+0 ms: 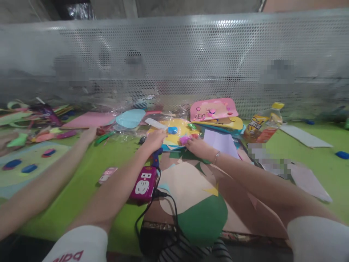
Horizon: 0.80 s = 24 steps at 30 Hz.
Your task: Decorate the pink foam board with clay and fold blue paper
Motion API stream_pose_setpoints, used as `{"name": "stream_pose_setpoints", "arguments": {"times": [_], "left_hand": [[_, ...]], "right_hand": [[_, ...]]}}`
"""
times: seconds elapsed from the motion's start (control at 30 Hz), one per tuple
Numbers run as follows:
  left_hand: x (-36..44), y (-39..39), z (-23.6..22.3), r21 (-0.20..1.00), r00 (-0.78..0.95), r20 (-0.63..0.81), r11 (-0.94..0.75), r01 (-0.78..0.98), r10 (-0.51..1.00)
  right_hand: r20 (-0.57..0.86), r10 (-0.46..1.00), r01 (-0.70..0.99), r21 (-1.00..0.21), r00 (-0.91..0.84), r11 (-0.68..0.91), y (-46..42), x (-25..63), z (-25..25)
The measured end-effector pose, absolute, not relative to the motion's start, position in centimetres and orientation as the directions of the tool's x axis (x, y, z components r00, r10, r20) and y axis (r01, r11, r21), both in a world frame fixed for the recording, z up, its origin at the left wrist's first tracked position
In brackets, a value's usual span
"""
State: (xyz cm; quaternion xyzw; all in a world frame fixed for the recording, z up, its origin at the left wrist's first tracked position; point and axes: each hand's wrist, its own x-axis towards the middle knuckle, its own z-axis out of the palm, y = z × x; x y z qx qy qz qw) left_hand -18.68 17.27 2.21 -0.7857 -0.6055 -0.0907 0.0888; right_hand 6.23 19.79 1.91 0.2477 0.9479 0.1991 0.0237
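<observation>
My left hand (156,141) reaches to the left edge of a yellow paper piece (176,126), its fingers bent together; whatever they may hold is hidden. Over on the right edge, my right hand (200,148) has its fingertips closed around a small bright pink lump (184,139) that looks like modelling clay. Between the hands a blue lump (172,130) lies on the yellow paper, and a green lump (192,126) sits farther right. A white strip (155,123) lies just beyond my left hand. Below that hand is a blue glue gun (156,157), partly covered.
A magenta power socket box (144,185) with a black cable stands left of cream (185,185) and green paper (204,220). A bottle (269,125) and snack bag (255,127) stand right. A co-worker's arm (54,174) reaches in from the left. A perforated metal screen (174,54) rises behind.
</observation>
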Motion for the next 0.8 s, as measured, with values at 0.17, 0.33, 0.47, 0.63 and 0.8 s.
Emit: {"name": "stream_pose_setpoints", "arguments": {"times": [0.17,0.33,0.47,0.63,0.8], "left_hand": [[-19.9,17.0,2.9,0.062,0.108,0.337,-0.137,0.989,0.935],[-20.6,17.8,2.7,0.150,0.025,0.365,-0.085,0.985,0.931],[-20.8,18.1,2.5,0.198,-0.005,0.372,-0.074,0.977,0.928],[-20.7,18.3,2.4,0.211,0.005,0.372,-0.090,0.973,0.928],[-20.4,18.3,2.0,0.167,0.075,0.371,-0.146,0.975,0.926]], "right_hand": [[0.077,0.525,0.508,0.403,-0.848,0.761,20.3,6.1,2.9],[0.152,0.577,0.583,0.401,-0.803,0.706,21.8,5.4,5.5],[0.207,0.556,0.586,0.423,-0.805,0.691,22.7,4.1,7.9],[0.248,0.518,0.570,0.459,-0.819,0.681,23.6,3.1,10.4],[0.238,0.451,0.506,0.503,-0.861,0.700,23.7,4.5,11.4]]}}
